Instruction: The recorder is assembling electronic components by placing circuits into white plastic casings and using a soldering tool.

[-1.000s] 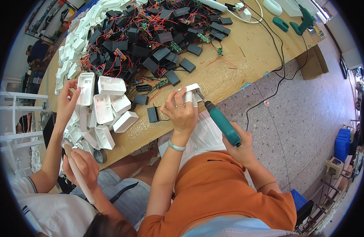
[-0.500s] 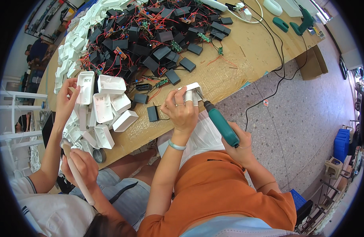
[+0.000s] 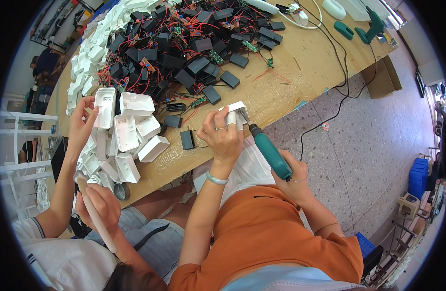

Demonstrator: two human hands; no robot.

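At the table's near edge, my left hand [image 3: 224, 138] is closed round a white plastic case [image 3: 238, 105]; its fingers cover much of the case, and white wrapping shows on a finger. My right hand [image 3: 293, 180] grips a green electric screwdriver [image 3: 272, 155] from behind. The driver's bit reaches into the open side of the case; whether it meets a screw is hidden. Left of my left hand lies a black box [image 3: 187, 139] with a wire. Beyond it spreads a heap of black boxes [image 3: 184, 63] with red wires and green circuit boards.
On my left, a co-worker's hand [image 3: 82, 123] touches a white case [image 3: 105, 107], and the other [image 3: 101, 206] holds a pale-handled brush [image 3: 98, 218]. More white cases [image 3: 126, 133] are piled there. A green tool [image 3: 372, 28] with a black cable lies far right, above a cardboard box [image 3: 383, 77].
The screwdriver and my right hand have shifted very slightly. My left hand keeps its hold on the white case, and the co-worker's hands look much the same.
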